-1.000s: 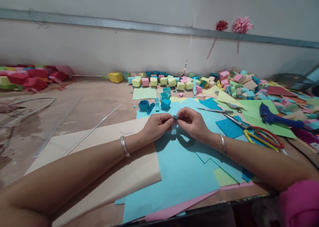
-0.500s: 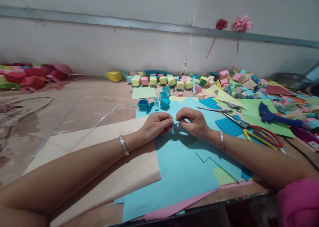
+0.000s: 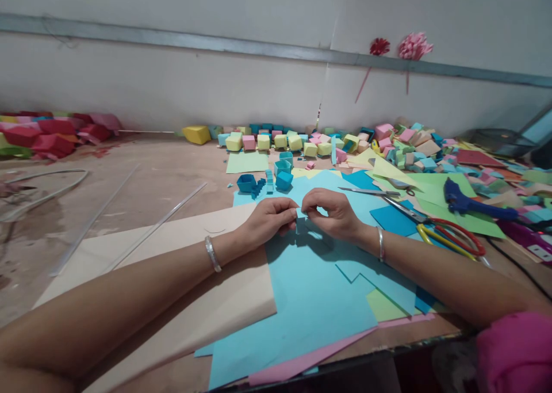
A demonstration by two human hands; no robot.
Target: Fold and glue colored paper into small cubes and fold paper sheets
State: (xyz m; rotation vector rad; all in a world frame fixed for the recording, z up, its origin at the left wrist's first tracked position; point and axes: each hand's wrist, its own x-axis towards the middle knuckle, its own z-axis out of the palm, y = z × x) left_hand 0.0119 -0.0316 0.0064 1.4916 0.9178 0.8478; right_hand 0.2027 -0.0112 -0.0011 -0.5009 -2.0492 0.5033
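Between my hands is a small light blue paper piece (image 3: 301, 221), partly covered by the fingers. My left hand (image 3: 274, 219) pinches its left side between thumb and fingers. My right hand (image 3: 331, 210) curls over from the right, its fingertips closed on the top edge of the same piece. Both hands are just above a large light blue sheet (image 3: 317, 289). Behind them stand small blue paper boxes (image 3: 247, 182), one of them closed like a block (image 3: 284, 180), beside a folded blue strip (image 3: 259, 188).
Right of my hands lie scissors (image 3: 452, 240) with red and yellow handles, slim metal tweezers or blades (image 3: 366, 191) and a blue glue gun (image 3: 478, 203). A beige sheet (image 3: 207, 301) and clear strips (image 3: 159, 223) are at left. Paper blocks (image 3: 264, 142) line the wall.
My fingers have shifted slightly on the small blue piece, and more of its face shows between the hands. The whole view has moved a little; the other things lie as before.
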